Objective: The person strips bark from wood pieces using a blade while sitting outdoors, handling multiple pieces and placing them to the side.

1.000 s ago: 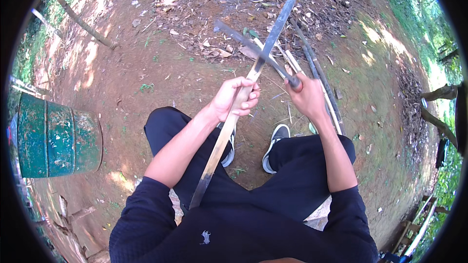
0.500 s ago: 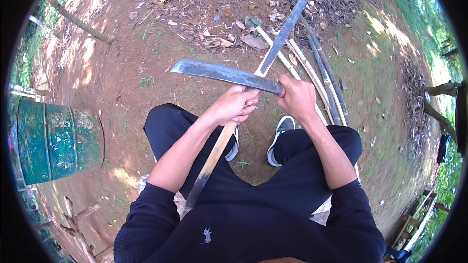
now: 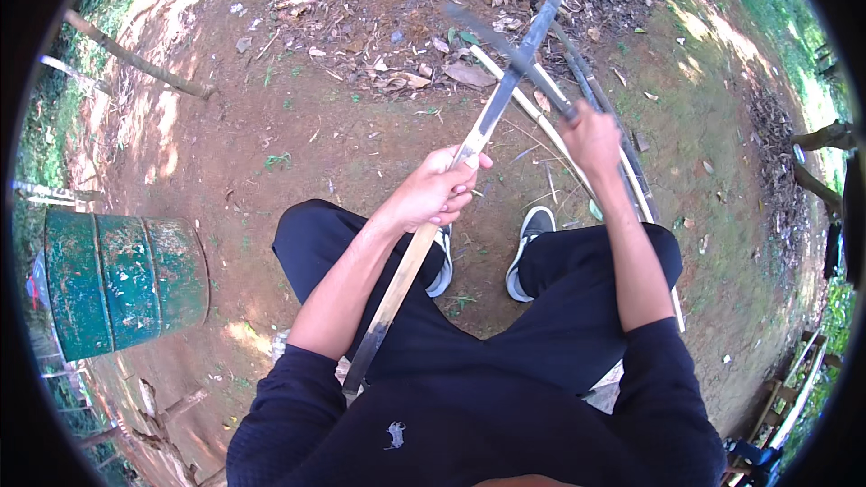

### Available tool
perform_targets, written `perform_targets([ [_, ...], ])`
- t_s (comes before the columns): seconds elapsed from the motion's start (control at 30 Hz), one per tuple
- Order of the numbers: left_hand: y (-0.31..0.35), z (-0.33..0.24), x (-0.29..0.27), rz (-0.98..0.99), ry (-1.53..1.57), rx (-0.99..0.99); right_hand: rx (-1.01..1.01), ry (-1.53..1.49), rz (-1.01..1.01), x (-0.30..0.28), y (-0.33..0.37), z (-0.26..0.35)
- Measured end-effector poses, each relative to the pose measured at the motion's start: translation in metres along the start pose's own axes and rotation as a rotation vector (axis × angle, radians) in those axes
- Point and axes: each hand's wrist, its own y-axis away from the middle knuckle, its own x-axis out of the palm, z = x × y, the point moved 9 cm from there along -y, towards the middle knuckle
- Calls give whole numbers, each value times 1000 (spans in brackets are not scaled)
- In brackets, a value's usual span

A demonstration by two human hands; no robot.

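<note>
the person sat with knees apart above bare brown earth, and i saw the left hand [image 3: 437, 188] wrapped firmly around the middle of a long wooden strip [image 3: 403, 275], fingers curled about it and the thumb laid along it. the strip slanted across the front of the body: its near end lay by the left thigh and the dark shirt [image 3: 469, 424], its far end pointed out ahead over the ground. it was pale along the middle and dark toward both ends.

the right hand [image 3: 593, 144] was clenched on the handle of a machete [image 3: 544, 84], whose blade was blurred and crossed over the far part of the strip; i could not tell whether the two touched.

beneath the right hand, pale strips [image 3: 548, 131] and darker strips [image 3: 591, 90] lay on the soil, just beyond the right sneaker [image 3: 538, 219]. ahead of them were scattered dry leaves [image 3: 469, 72]. well off to the left was a green drum [image 3: 126, 280], its paint worn and patchy.
</note>
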Motion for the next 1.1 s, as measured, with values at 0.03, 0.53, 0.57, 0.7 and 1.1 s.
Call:
perform_targets([
  [0.03, -3, -2, 0, -8, 32, -4, -109, 41, -14, 9, 14, 16],
  [0.53, 1, 1, -5, -108, -194, 10, -503, -22, 48, 31, 55, 106],
  [0.57, -1, 3, -8, -118, -225, 14, -482, -14, 56, 35, 53, 104],
  [0.7, 5, 0, -12, -133, -283, 63, -301, 96, -47, 40, 34, 69],
  [1.1, 2, -10, -10, -145, -181, 37, -338, -73, 106, 31, 51, 96],
])
